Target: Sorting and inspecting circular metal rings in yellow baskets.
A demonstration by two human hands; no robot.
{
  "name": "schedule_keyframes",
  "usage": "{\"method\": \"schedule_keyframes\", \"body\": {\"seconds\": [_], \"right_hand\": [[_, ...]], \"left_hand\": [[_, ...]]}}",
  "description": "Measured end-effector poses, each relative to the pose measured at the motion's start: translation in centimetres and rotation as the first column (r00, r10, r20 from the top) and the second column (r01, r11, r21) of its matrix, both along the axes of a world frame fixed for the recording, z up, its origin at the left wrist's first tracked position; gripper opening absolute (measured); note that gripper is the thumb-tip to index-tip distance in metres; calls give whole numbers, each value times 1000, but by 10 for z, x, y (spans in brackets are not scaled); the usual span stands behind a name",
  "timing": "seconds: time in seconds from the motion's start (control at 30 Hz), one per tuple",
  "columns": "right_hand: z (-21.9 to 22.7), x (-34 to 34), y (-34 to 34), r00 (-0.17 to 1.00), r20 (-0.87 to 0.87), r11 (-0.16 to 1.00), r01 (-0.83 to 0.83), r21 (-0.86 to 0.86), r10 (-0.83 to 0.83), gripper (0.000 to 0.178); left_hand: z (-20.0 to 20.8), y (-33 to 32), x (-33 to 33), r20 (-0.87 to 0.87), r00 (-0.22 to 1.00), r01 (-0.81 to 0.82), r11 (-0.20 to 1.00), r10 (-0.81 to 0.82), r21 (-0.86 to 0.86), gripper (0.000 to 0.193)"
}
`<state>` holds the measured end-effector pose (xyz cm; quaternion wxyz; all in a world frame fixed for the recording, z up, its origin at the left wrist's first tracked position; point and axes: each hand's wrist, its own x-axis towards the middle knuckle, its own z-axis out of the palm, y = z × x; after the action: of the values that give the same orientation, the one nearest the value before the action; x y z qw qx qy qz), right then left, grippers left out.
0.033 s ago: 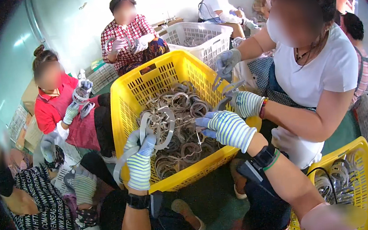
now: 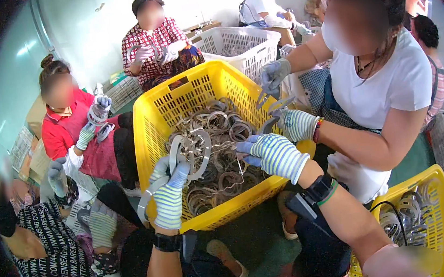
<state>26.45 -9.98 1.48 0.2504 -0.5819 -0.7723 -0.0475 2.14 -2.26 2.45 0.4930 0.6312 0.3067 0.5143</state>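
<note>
Pale walls enclose a crowded work area where several seated people in gloves sort metal rings. At centre stands a yellow perforated plastic crate (image 2: 149,119), filled with a tangle of metal rings (image 2: 221,133). The person's left hand (image 2: 170,198), in a striped glove, is closed around a cluster of flat metal rings (image 2: 191,150) lifted above the crate's near-left part. The right hand (image 2: 272,155), likewise gloved, hovers over the heap with fingers curled; whether it pinches a ring cannot be told. Opposite, a person in a white shirt (image 2: 389,83) holds pieces at the crate's far rim. A white crate (image 2: 236,42) stands behind; a second yellow crate (image 2: 432,181) sits at lower right.
</note>
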Motion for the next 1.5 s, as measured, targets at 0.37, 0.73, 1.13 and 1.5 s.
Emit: {"method": "schedule_keyframes", "body": {"seconds": [0.37, 0.73, 1.13, 1.5], "right_hand": [[12, 7, -10, 992, -95, 986, 73, -148, -88, 33], [6, 16, -12, 954, -297, 998, -49, -44, 34, 34], [13, 7, -9, 858, -514, 998, -7, -59, -24, 28], [5, 2, -9, 880, -474, 1000, -8, 15, 14, 31]], "left_hand": [[-10, 7, 1, -194, 981, 55, 969, -7, 243, 10], [-6, 14, -7, 225, 968, 179, 932, -110, -316, 23], [0, 15, -11, 454, 881, 223, 964, -134, -147, 40], [-12, -9, 19, 91, 957, 269, 960, -276, 81, 70]]}}
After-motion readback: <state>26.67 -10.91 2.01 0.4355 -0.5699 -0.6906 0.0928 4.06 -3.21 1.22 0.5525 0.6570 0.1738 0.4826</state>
